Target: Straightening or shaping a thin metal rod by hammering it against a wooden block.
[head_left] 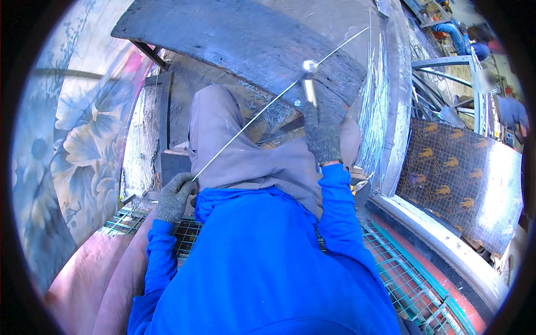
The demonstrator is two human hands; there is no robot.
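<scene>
My left hand point(176, 196), in a grey knit glove, is closed around the lower end of a long thin metal rod point(245, 127). From there the rod slants up to the right, across my lap and over a worn dark board point(223, 42). My right hand point(324, 137), gloved the same way, grips a hammer point(310, 92). Its shiny head is up by the rod over the board; I cannot tell whether they touch. The far tip of the rod reaches past the board's right part.
A bundle of thin metal rods point(373, 111) lies right of the board. Short cut metal pieces point(273, 114) are scattered below it. A patterned dark panel point(446, 178) leans at the right, near a metal frame point(446, 61). Floral cloth point(84, 151) hangs at the left. Another person's blue sleeve point(455, 36) shows far right.
</scene>
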